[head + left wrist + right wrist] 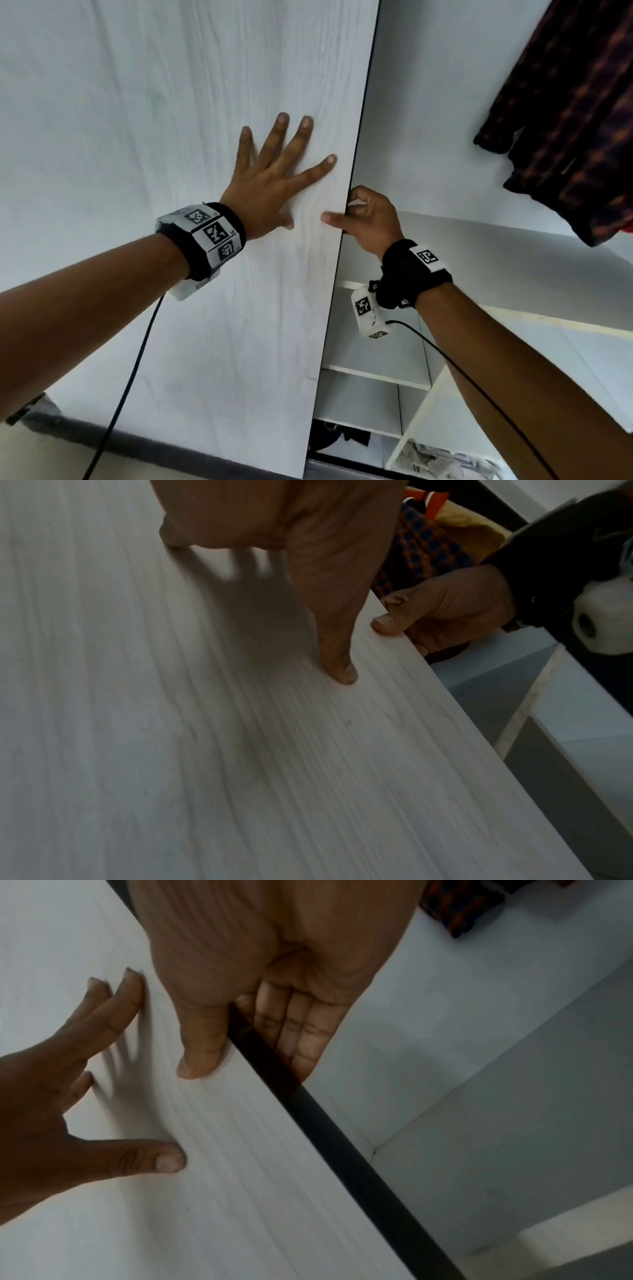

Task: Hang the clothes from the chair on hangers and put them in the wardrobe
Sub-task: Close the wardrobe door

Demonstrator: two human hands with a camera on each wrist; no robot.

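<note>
A white wood-grain wardrobe door fills the left of the head view. My left hand lies flat on its face with fingers spread and straight. My right hand grips the door's dark right edge, thumb on the front face, fingers curled behind it. Inside the wardrobe at the upper right hangs a dark plaid shirt with orange checks. The left wrist view shows my left hand's thumb on the door and my right hand at the edge.
The wardrobe interior is white, with a shelf below the shirt. Lower down are shelf compartments holding dark items and crumpled paper. A cable trails from my left wrist. Beige floor shows at bottom left.
</note>
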